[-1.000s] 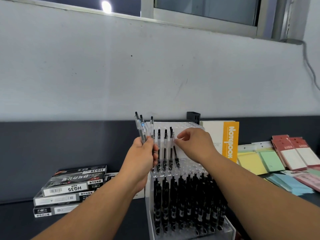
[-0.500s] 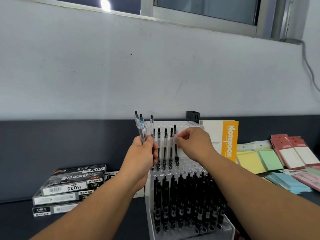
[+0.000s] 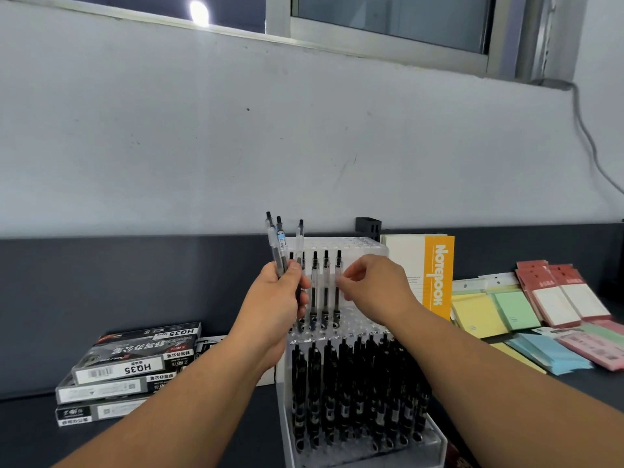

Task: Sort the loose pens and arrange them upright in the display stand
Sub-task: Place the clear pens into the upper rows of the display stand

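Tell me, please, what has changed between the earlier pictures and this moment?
The right hand brought the tilted pen upright and lowered it into a hole of the display stand, level with its neighbours. Its fingertips are at the barrel; whether they still pinch it is unclear. The left hand holds the same three loose pens, and the black pens below did not move.

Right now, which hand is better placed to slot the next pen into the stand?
Right. The right hand sits at the rightmost standing pen, beside empty holes in the display stand; the left hand is occupied gripping the loose pens.
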`<state>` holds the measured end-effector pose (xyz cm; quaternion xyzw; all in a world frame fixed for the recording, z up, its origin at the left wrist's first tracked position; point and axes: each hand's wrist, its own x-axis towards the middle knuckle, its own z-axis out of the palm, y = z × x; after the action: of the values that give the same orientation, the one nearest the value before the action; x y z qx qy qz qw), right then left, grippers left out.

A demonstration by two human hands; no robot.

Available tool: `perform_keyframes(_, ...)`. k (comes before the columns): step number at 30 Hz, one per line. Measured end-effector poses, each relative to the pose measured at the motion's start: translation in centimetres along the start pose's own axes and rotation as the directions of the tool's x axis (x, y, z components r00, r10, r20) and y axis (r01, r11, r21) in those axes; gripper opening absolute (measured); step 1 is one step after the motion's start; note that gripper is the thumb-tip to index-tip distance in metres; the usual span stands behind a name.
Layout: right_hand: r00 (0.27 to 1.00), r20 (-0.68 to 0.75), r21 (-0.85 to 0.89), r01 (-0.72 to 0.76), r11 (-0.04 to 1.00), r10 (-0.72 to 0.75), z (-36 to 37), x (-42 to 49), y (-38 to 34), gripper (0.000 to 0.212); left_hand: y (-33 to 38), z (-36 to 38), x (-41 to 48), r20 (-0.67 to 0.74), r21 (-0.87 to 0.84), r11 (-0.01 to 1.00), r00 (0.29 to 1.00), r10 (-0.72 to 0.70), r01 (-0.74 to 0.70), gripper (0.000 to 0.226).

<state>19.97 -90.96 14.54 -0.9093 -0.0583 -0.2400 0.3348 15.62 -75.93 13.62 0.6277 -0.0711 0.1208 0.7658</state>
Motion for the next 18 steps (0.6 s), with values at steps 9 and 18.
perform_keyframes(9, 0.982, 0.177, 0.679, -0.166, 0.715, 0.06, -3.2, -1.7, -3.3, 0.016, 0.1, 2.1, -0.8, 0.116, 0.122, 0.989, 0.99, 0.075, -0.089, 0.016)
perform_keyframes(18, 0.996, -0.086, 0.506, 0.026, 0.862, 0.02, -4.5, 1.2, -0.9, 0.028, -0.3, 3.3, -0.2, -0.081, 0.159, 0.977, 0.985, 0.154, -0.14, 0.016)
